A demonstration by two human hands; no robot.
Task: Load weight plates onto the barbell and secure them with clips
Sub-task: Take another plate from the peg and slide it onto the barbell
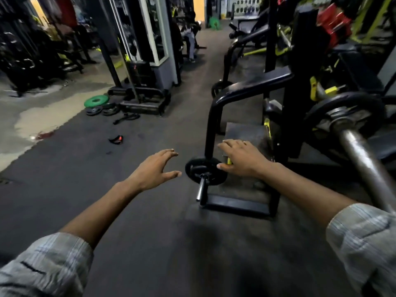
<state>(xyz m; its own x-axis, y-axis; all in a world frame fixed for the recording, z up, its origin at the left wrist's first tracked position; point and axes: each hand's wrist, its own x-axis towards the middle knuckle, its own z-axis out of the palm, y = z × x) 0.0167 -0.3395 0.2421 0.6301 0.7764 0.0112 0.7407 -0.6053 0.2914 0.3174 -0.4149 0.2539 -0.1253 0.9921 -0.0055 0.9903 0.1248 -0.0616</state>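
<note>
Left hand: We hold our left hand (156,166) out in the air. The fingers are straight and spread, and it holds nothing.
Right hand: Our right hand (242,159) is spread flat too and holds nothing. Its thumb tip is just beside the edge of the small black plate. We cannot tell if it touches.
Small black plate: The small black plate (198,165) sits between our two hands, low down, on a short metal peg (201,189).
Black frame: The peg sticks out from the bottom of a black frame (211,125) that stands on the floor.
Barbell: The barbell (364,159) is on our right. Its thick silver end points toward us.
Big plate: One big black plate (353,99) is on the barbell, farther up the bar.
Sleeves: Our grey striped sleeves (42,271) are pushed up our arms.
Floor: A green plate (96,101) lies far off on the left, with some dark plates (102,110) just beside it.
Small thing: A black and red thing (116,138) lies alone on the dark floor (150,232). We cannot tell what it is.
</note>
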